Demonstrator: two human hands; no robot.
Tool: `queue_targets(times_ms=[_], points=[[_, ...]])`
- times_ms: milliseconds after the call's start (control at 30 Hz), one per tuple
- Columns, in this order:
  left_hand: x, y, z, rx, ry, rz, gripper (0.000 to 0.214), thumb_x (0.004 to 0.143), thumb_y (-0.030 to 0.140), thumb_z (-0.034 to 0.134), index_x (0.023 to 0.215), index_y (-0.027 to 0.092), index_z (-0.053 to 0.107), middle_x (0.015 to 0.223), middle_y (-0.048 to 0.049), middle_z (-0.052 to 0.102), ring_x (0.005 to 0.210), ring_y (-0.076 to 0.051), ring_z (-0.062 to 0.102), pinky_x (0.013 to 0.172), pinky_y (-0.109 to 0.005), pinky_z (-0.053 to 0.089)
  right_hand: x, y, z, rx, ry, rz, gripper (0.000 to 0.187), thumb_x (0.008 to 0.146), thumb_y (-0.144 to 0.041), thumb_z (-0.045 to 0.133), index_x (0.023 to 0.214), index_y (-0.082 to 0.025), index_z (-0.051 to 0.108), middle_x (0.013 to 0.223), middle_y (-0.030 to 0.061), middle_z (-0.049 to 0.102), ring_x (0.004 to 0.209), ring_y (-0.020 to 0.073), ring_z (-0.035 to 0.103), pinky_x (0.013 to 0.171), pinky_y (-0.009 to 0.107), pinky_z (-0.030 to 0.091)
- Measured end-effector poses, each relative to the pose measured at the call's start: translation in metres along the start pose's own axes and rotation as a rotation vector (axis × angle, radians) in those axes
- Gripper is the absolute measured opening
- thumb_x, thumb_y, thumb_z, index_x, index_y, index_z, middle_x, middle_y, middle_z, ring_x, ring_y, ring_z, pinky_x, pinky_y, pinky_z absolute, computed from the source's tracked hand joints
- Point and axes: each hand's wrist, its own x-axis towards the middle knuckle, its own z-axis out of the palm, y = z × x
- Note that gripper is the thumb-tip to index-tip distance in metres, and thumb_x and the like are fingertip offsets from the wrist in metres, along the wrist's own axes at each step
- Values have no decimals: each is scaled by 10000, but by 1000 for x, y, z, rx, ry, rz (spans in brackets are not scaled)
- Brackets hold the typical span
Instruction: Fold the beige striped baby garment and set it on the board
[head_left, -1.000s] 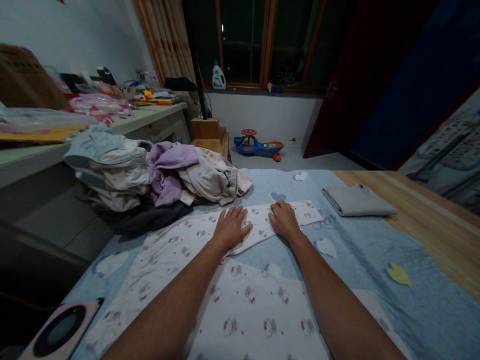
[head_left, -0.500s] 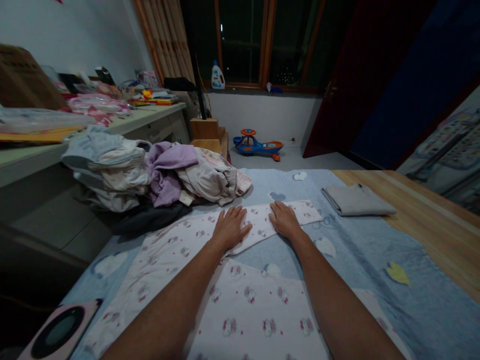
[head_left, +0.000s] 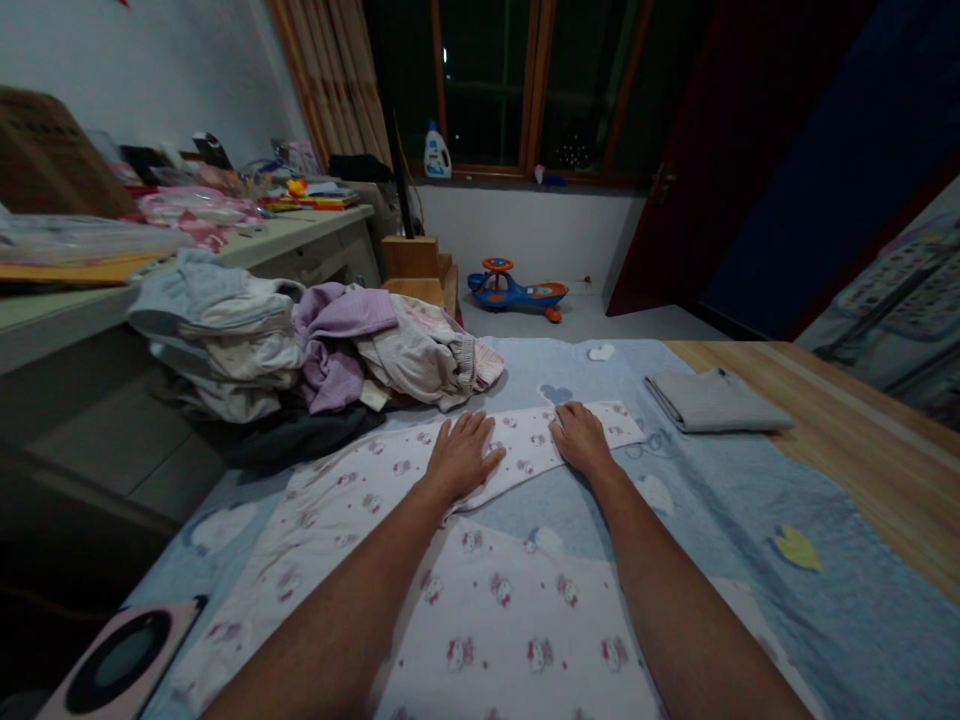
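Both my hands rest flat, palms down, on a white cloth garment (head_left: 517,620) printed with small pink cartoon cats. My left hand (head_left: 465,457) presses its folded upper band, and my right hand (head_left: 581,440) lies on the same band towards its right end. Neither hand grips anything. The garment lies on a pale blue quilted blanket (head_left: 832,570) with felt shapes. A folded grey garment (head_left: 716,400) lies beyond my right hand. Beyond my left hand is a heap of clothes (head_left: 217,340), with a lilac garment (head_left: 337,340) in it.
A wooden tabletop (head_left: 862,440) runs along the right. On the left, a pale desk (head_left: 300,235) holds a cardboard box, plastic bags and papers. A round-faced device (head_left: 120,660) sits at the lower left. A blue ride-on toy (head_left: 517,290) stands on the floor beyond.
My right hand has slid slightly to the right along the garment's folded band. My left hand and the garment show almost no shift.
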Motion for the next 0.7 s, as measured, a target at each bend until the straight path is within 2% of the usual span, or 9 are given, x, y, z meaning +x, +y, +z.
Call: queue_targets(times_ms=[167, 267, 367, 467, 567, 700], points=[[0, 1, -1, 0, -4, -2, 604, 962, 552, 370, 1485, 251, 410, 1605, -72, 359, 1484, -288, 282, 1191, -548, 222, 1, 4, 2, 15, -35, -37, 417, 982, -311, 439, 1341, -130, 550, 1439, 161, 514, 1306, 260, 465, 1077, 363, 324], [0, 1, -2, -1, -9, -3, 607, 964, 551, 364, 1485, 244, 411, 1606, -75, 357, 1484, -293, 281, 1192, -553, 219, 3, 9, 0, 35, -19, -54, 391, 973, -292, 455, 1299, -120, 582, 1419, 162, 542, 1294, 242, 483, 1076, 334, 326], [0, 1, -3, -7, -16, -3, 611, 966, 553, 357, 1487, 240, 411, 1608, -76, 352, 1485, -294, 277, 1192, -556, 214, 4, 12, -3, 27, 25, 4, 343, 960, -250, 455, 1221, -120, 634, 1292, 152, 625, 1196, 238, 547, 1033, 312, 356], [-1, 2, -4, -7, -22, 1, 618, 966, 552, 359, 1489, 227, 412, 1608, -81, 352, 1484, -299, 279, 1192, -558, 215, 3, 12, -5, -8, 50, 90, 333, 948, -260, 472, 1198, -139, 657, 1222, 147, 644, 1140, 263, 568, 993, 334, 381], [-1, 2, -3, -8, -16, -1, 613, 966, 545, 364, 1488, 227, 411, 1606, -82, 356, 1485, -296, 277, 1193, -552, 214, 0, 10, -5, -30, 42, 111, 327, 946, -290, 482, 1188, -171, 666, 1255, 145, 620, 1148, 281, 559, 980, 358, 393], [-1, 1, -1, -9, -7, -4, 609, 960, 559, 368, 1489, 260, 402, 1607, -72, 356, 1490, -285, 270, 1197, -537, 211, -1, 10, 0, -32, 4, 118, 401, 969, -328, 456, 1319, -189, 590, 1394, 147, 545, 1268, 288, 493, 1064, 401, 339]])
